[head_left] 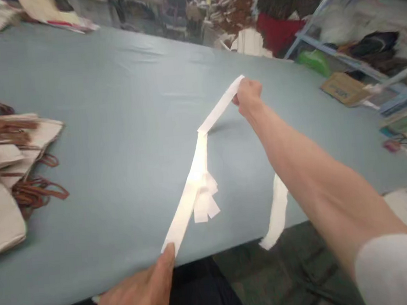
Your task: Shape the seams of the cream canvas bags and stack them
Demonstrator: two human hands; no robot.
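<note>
A long white fabric strip (pixel 198 169) is stretched across the grey-blue table (pixel 116 131). My right hand (pixel 249 95) is closed on its far end, lifted a little above the table. My left hand (pixel 144 295) pinches the near end at the table's front edge. Short loose white strip pieces (pixel 206 202) hang at the strip's middle. Another white strip (pixel 278 212) lies under my right forearm and droops over the front edge.
Cream fabric bags with brown handles (pixel 12 164) are piled at the table's left. Blue metal shelving (pixel 377 61) with a cardboard box (pixel 343 88) stands at the right. Cloth and clutter (pixel 248 11) lie beyond the far edge.
</note>
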